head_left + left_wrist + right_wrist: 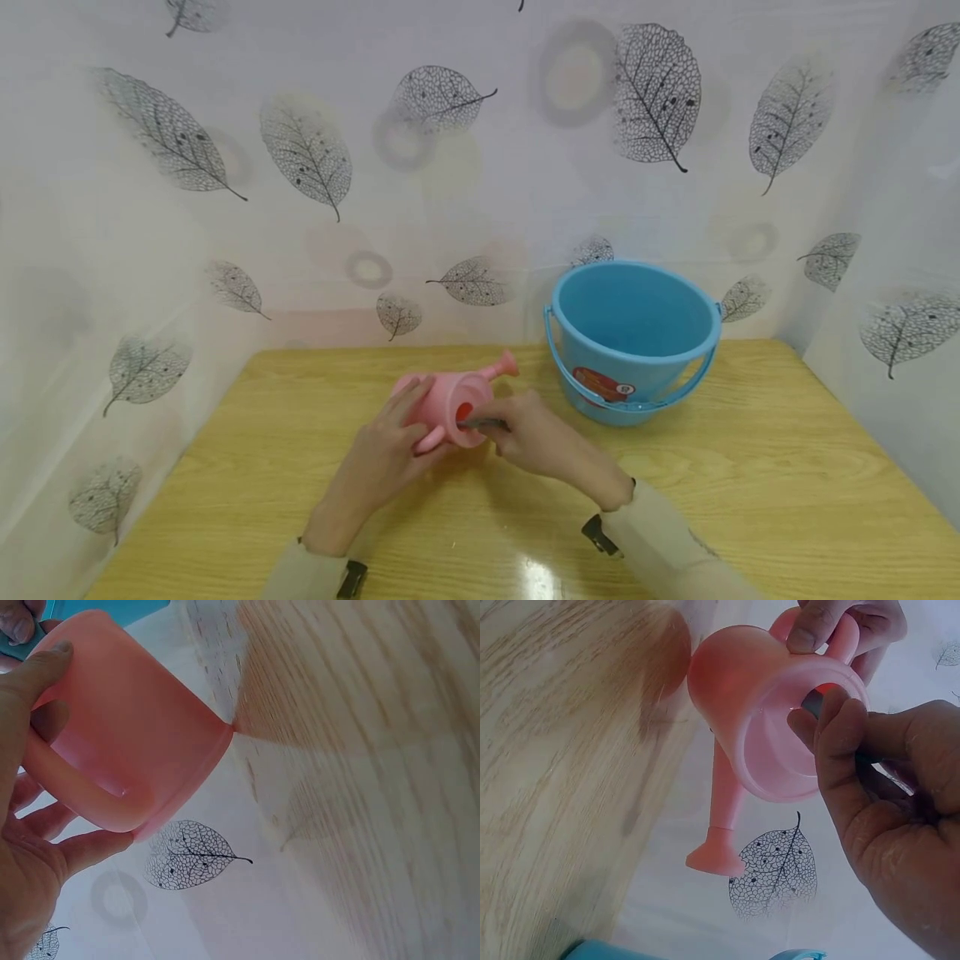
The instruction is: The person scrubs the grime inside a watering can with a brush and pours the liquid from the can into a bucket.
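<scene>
A pink watering can [438,398] lies tipped over the table, its wide mouth turned toward my right hand and its spout pointing to the back right. My left hand [382,442] grips it by the body near the loop handle, thumb close to the rim in the left wrist view. With curled fingers my right hand [536,437] pinches a thin dark grey-green handle [486,422] whose far end reaches into the mouth. Something red [825,688] shows inside the can beside that end; I cannot tell what kind of tool it is.
Behind my right hand stands a light blue bucket [652,379], its handle hanging down in front. The wooden table [300,442] meets a leaf-printed cloth [465,200] at the back, and the same cloth hangs along both sides.
</scene>
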`<act>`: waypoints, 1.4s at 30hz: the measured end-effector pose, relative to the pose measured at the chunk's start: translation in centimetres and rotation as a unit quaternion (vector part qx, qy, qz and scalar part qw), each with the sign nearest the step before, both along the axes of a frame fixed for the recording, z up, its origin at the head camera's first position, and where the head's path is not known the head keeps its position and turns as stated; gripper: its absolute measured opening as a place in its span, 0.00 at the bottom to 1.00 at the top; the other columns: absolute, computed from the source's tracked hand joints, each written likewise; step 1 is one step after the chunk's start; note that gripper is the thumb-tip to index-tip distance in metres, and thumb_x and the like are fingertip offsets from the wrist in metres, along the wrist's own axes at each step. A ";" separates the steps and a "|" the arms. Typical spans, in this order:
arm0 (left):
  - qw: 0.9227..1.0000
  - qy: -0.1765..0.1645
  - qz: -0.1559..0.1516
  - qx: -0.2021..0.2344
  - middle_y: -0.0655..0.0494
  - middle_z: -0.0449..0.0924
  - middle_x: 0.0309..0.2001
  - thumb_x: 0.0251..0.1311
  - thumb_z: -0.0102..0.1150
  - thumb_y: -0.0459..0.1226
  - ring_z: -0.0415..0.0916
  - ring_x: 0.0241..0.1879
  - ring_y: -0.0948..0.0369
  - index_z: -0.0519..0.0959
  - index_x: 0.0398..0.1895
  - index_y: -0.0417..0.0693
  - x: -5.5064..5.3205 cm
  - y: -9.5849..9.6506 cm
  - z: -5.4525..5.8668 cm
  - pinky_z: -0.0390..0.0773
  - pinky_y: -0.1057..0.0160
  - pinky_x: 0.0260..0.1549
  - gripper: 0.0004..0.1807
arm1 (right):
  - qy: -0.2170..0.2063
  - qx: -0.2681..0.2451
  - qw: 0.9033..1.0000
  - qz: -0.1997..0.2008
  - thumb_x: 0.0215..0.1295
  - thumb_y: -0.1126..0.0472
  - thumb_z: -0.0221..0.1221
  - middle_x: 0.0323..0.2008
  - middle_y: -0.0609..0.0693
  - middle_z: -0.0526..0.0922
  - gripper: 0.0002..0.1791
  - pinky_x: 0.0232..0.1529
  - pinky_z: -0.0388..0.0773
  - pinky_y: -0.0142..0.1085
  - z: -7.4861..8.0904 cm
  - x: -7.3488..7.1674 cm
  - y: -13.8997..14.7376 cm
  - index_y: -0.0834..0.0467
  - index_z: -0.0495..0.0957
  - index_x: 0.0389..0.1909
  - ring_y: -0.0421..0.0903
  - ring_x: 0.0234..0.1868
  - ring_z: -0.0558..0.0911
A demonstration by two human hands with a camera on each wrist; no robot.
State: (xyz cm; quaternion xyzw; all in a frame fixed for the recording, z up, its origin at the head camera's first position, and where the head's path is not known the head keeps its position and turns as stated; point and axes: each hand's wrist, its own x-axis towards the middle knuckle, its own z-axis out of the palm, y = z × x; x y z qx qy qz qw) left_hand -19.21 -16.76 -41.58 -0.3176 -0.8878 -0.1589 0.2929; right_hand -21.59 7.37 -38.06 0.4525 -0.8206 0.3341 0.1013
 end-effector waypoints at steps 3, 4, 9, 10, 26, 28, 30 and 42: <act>1.000 0.000 -0.001 0.000 0.34 0.76 0.65 0.50 0.80 0.44 0.74 0.66 0.37 0.76 0.15 0.48 0.0 0.0 0.1 0.87 0.47 0.52 0.20 | -0.026 0.002 1.000 -0.004 0.65 0.71 0.64 0.28 0.52 0.89 0.08 0.25 0.78 0.18 0.1 -0.1 0.0 0.61 0.87 0.43 0.32 0.21 0.81; 1.000 0.000 -0.001 0.000 0.34 0.76 0.65 0.50 0.80 0.44 0.74 0.66 0.37 0.76 0.15 0.48 0.0 0.0 0.2 0.87 0.47 0.52 0.20 | -0.034 0.003 0.999 -0.008 0.66 0.71 0.64 0.26 0.51 0.88 0.08 0.25 0.78 0.18 0.2 -0.1 0.0 0.61 0.87 0.43 0.30 0.21 0.79; 1.000 0.002 -0.002 -0.002 0.34 0.76 0.65 0.50 0.80 0.44 0.75 0.66 0.38 0.76 0.15 0.48 0.0 0.1 0.3 0.86 0.47 0.54 0.20 | -0.087 0.000 0.996 -0.013 0.68 0.68 0.63 0.23 0.49 0.87 0.08 0.24 0.80 0.22 0.4 -0.2 0.2 0.61 0.87 0.46 0.27 0.20 0.76; 1.000 0.000 0.000 -0.003 0.34 0.76 0.65 0.50 0.79 0.44 0.75 0.66 0.38 0.77 0.15 0.48 0.0 0.1 0.4 0.86 0.47 0.54 0.20 | -0.098 -0.001 0.995 -0.012 0.68 0.68 0.63 0.23 0.49 0.87 0.09 0.24 0.80 0.23 0.5 -0.2 0.3 0.61 0.87 0.47 0.27 0.20 0.76; 1.000 -0.016 0.009 0.000 0.35 0.76 0.66 0.50 0.80 0.45 0.73 0.67 0.37 0.78 0.16 0.47 0.0 0.1 0.4 0.84 0.45 0.56 0.20 | -0.209 0.010 0.977 -0.039 0.71 0.65 0.61 0.19 0.42 0.82 0.12 0.15 0.74 0.28 3.1 0.0 3.3 0.51 0.88 0.49 0.36 0.18 0.78; 1.000 -0.018 0.010 -0.001 0.35 0.76 0.66 0.50 0.80 0.46 0.73 0.67 0.37 0.78 0.16 0.47 0.0 0.1 0.4 0.84 0.46 0.56 0.20 | -0.217 0.008 0.975 -0.040 0.71 0.66 0.61 0.19 0.43 0.82 0.12 0.16 0.75 0.28 3.3 0.1 3.6 0.52 0.88 0.49 0.36 0.17 0.79; 1.000 -0.018 0.011 -0.002 0.35 0.76 0.66 0.50 0.80 0.46 0.73 0.67 0.37 0.78 0.16 0.47 0.0 0.1 0.4 0.84 0.46 0.57 0.20 | -0.224 0.006 0.974 -0.038 0.71 0.66 0.61 0.18 0.43 0.82 0.12 0.16 0.76 0.28 3.4 0.1 3.7 0.52 0.88 0.49 0.36 0.17 0.79; 1.000 -0.017 0.007 0.002 0.34 0.76 0.66 0.50 0.80 0.44 0.73 0.68 0.37 0.77 0.15 0.47 0.0 0.1 0.3 0.84 0.46 0.55 0.20 | -0.145 0.012 0.989 -0.023 0.69 0.68 0.63 0.17 0.43 0.80 0.12 0.14 0.68 0.25 2.6 0.0 3.2 0.53 0.89 0.48 0.30 0.17 0.72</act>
